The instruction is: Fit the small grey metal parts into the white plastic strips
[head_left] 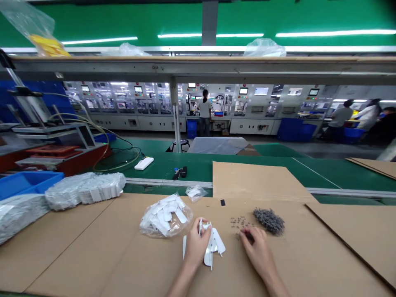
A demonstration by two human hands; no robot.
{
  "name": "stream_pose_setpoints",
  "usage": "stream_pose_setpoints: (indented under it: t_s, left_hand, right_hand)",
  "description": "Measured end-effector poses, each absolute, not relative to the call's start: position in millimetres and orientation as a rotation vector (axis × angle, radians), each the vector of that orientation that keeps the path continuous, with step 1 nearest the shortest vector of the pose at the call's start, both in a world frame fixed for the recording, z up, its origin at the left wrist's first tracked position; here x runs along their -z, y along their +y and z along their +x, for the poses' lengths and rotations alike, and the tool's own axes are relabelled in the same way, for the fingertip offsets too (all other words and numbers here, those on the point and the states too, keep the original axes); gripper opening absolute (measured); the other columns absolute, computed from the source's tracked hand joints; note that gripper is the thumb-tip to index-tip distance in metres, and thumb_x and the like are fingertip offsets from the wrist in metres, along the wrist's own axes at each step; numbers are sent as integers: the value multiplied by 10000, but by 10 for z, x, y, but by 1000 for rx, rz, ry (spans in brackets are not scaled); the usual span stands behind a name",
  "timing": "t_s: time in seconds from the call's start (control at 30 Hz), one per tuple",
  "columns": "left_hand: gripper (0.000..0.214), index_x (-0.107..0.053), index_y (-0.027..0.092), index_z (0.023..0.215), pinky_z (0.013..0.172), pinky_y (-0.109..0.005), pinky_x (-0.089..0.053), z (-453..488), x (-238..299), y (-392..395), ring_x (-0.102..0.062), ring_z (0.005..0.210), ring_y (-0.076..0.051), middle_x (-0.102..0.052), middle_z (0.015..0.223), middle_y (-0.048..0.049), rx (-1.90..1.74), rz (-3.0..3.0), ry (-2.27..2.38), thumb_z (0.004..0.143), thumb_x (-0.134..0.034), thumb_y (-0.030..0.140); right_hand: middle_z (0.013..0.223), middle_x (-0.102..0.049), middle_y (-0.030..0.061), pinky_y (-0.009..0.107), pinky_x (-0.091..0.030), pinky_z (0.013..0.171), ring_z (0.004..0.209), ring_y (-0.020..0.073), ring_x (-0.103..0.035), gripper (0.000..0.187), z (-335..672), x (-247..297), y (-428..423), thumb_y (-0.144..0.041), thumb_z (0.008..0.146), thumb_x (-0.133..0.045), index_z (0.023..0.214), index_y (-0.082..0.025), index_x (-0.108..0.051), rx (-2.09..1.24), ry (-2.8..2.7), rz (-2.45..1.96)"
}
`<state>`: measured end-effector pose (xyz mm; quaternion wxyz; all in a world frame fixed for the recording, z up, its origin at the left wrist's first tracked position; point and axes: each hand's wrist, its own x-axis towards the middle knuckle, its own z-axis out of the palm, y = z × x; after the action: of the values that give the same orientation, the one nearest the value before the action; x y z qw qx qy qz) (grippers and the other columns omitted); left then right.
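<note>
My left hand (pixel 194 244) is closed around a fan of several flat white plastic pieces (pixel 214 246), held upright just above the cardboard sheet (pixel 93 251). My right hand (pixel 256 246) rests on the cardboard with its fingertips pinched at the edge of some scattered small grey parts (pixel 239 222); what it pinches is too small to name. A heap of the same grey parts (pixel 269 220) lies just beyond the right hand. A clear bag of white pieces (pixel 165 218) lies left of my left hand.
A smaller bag (pixel 195 192) lies at the cardboard's far edge. Bagged stacks of white parts (pixel 86 188) and a blue bin (pixel 26 181) sit to the left, by a red press fixture (pixel 58 154). A green conveyor belt (pixel 198 167) runs behind. People work at machines beyond.
</note>
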<state>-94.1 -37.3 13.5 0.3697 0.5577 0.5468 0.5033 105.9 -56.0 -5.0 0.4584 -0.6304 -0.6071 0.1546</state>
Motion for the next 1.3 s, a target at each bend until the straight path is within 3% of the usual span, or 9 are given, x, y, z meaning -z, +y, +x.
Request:
stream_pose_setpoints:
  t_s: [0.27,0.4,0.63,0.83,1.0,1.3]
  left_hand:
    - [201,-517,179,720,454,-174,-271,-916,-197,-425,-345,458,-92,-329,479,73,-1226,1490,1371,720,-448,368]
    - [195,-513,180,735,454,-174,-270,-919,-196,-424,-346,459,-93,-321,477,75,-1212,1499,1372,724,-445,363]
    - [162,-500,174,747,461,-180,-279,-912,-188,-431,-352,459,-89,-326,485,75,-1202,1541,1350,742,-431,321]
    - [138,-494,175,743,466,-177,-273,-903,-135,-424,-341,468,-85,-311,495,76,-1181,1580,1334,747,-428,297]
    - [134,-501,171,755,456,-174,-269,-882,-81,-420,-331,463,-82,-293,498,77,-1153,1577,1297,743,-425,281]
    - [162,-521,162,762,485,-185,-298,-868,-104,-428,-362,481,-93,-327,502,68,-1117,1585,1264,739,-429,293]
  right_hand:
    - [938,-553,66,410,-306,715,958,295,-411,151,1029,106,-591,-365,688,-501,703,-268,-616,-124,-1780,-1782]
    - [902,-575,72,416,-313,747,951,284,-430,185,1070,124,-568,-365,732,-460,710,-248,-602,-172,-1730,-1718]
    - [834,-601,84,360,-401,737,808,234,-535,229,1030,65,-588,-386,747,-467,822,-197,-574,-546,-1429,-1485]
    - [724,-600,45,297,-472,564,609,180,-571,320,951,146,-556,-416,694,-544,896,-170,-535,-954,-1141,-1280]
    - [780,-626,61,316,-492,682,755,211,-591,349,925,134,-535,-385,575,-668,819,-159,-564,-1086,-995,-1158]
    - [794,-644,78,359,-480,722,793,231,-595,325,913,119,-547,-343,602,-661,849,-163,-548,-1114,-1007,-1135]
